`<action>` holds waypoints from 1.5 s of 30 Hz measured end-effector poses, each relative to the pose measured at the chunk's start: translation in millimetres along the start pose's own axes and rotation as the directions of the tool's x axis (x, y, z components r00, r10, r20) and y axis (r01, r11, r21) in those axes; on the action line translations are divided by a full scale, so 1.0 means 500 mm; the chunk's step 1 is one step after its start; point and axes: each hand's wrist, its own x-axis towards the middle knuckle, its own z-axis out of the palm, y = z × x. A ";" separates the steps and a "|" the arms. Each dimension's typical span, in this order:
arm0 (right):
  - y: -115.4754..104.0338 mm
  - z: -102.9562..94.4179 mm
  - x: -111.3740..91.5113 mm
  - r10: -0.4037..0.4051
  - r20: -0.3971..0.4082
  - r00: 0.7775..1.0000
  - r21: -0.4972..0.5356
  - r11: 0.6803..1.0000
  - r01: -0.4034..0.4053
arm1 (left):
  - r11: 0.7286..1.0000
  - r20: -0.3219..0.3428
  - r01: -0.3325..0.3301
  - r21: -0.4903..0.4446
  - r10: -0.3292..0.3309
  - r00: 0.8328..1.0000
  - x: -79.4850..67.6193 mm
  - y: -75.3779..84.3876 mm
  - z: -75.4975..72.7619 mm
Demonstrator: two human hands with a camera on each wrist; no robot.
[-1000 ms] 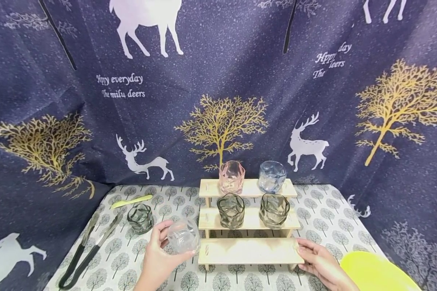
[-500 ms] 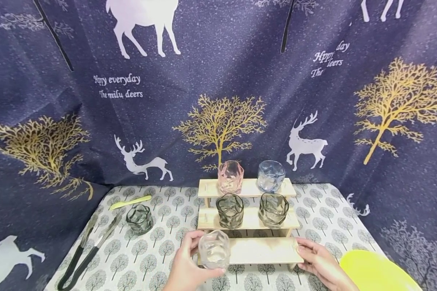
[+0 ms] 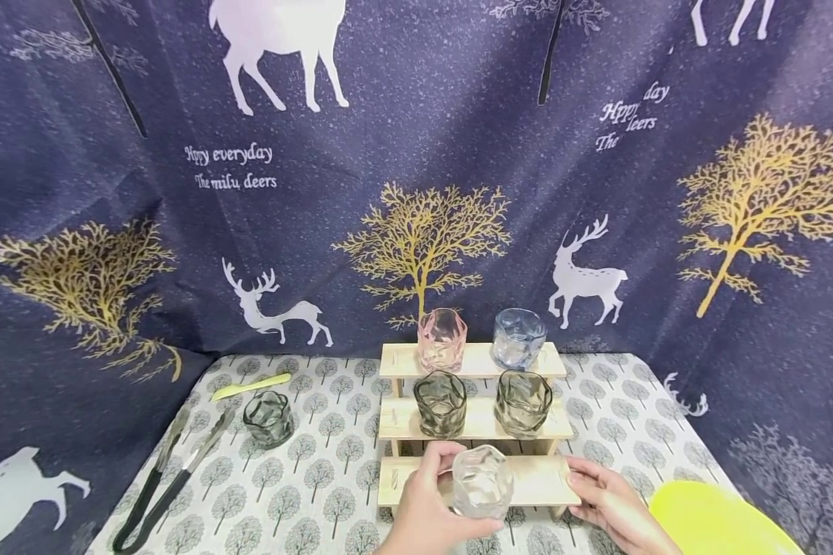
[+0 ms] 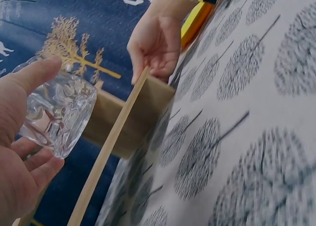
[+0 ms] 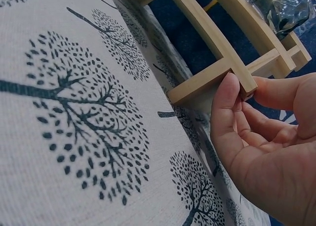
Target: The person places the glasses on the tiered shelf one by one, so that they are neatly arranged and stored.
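Observation:
My left hand (image 3: 430,505) grips a clear faceted glass (image 3: 483,482) over the lowest step of a three-step wooden rack (image 3: 537,479). In the left wrist view the thumb and fingers lie around the glass (image 4: 61,110), which is tilted and looks raised off the wood. At the rack's right front corner my right hand (image 3: 611,497) pinches the end of the bottom board, as the right wrist view also shows. On the middle step stand two smoky grey glasses (image 3: 440,405). The top step bears a pink glass (image 3: 442,340) and a blue glass (image 3: 518,339).
A dark green glass (image 3: 268,420) stands on the patterned cloth to the left. Near it lie a yellow-green knife-like tool (image 3: 251,386) and black-handled tongs (image 3: 170,482). A bright yellow rounded object (image 3: 715,520) is at the lower right. A deer-print curtain (image 3: 416,154) hangs behind.
My left hand has carried the clear glass rightward, from beside the rack to over its lowest step. The right hand keeps its pinch on the board's right end.

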 end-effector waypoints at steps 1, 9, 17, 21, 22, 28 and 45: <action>0.001 -0.001 -0.001 -0.004 0.006 1.000 0.003 1.000 0.004 | 1.000 0.005 -0.003 -0.021 0.003 1.000 0.004 -0.002 0.009; 0.001 -0.001 -0.002 -0.012 0.027 1.000 0.030 0.999 0.011 | 0.999 -0.038 0.013 0.038 -0.012 0.999 0.032 -0.011 0.073; 0.003 -0.002 -0.001 0.003 0.023 1.000 0.037 0.999 -0.004 | 0.996 -0.021 0.007 0.086 -0.006 1.000 0.050 -0.020 0.108; 0.005 -0.003 0.000 -0.007 0.033 0.999 0.035 0.999 0.006 | 0.992 -0.019 -0.013 0.126 0.015 1.000 0.055 -0.028 0.117; 0.005 -0.003 0.000 -0.015 0.040 0.999 0.033 0.999 0.013 | 0.991 -0.018 -0.015 0.135 0.017 1.000 0.057 -0.030 0.119; 0.004 -0.004 -0.001 -0.011 0.041 0.999 0.023 1.000 0.010 | 0.987 0.001 -0.004 0.163 0.004 1.000 0.065 -0.035 0.124; 0.002 -0.001 -0.003 0.010 0.006 1.000 -0.006 1.000 -0.010 | 0.953 0.016 -0.049 0.301 0.046 0.999 0.063 -0.048 0.123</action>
